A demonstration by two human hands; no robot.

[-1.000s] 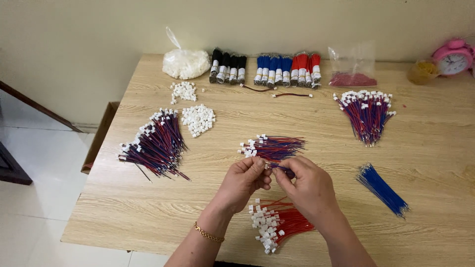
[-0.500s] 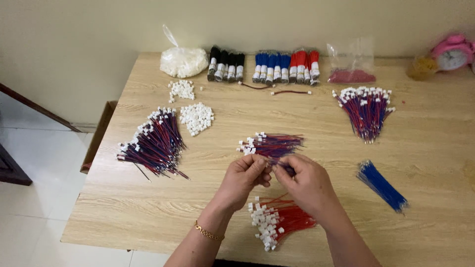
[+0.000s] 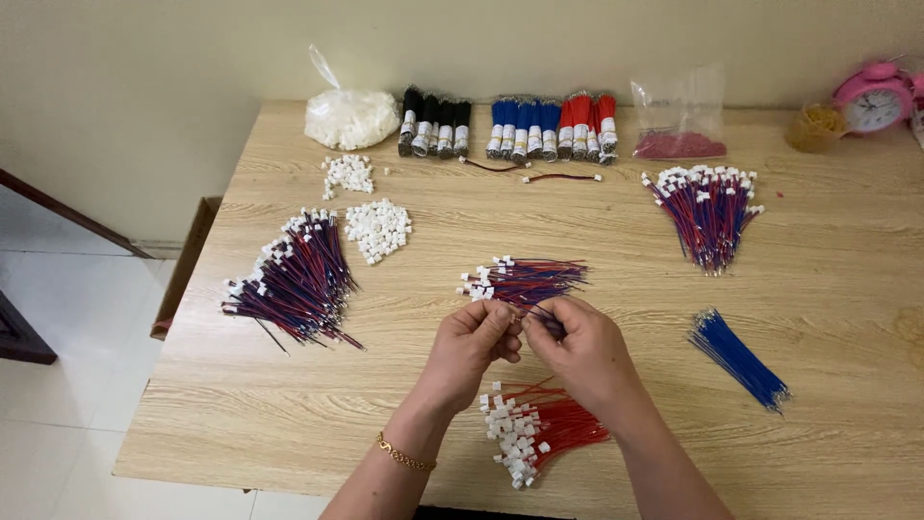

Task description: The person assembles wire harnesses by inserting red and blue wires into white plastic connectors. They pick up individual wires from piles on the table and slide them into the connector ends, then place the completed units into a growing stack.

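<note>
Five wire bundles are lying around; left hand [image 3: 472, 342] and right hand [image 3: 577, 349] are pinching one thin wire [image 3: 539, 313] mid-table, its length running left-right, just below the small bundle [image 3: 525, 279]

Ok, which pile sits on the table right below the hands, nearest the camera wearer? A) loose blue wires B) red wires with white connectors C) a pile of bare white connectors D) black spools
B: the bundle of red wires with white connectors lies just under the left hand and right hand; the loose blue wires lie off to the right.
</note>
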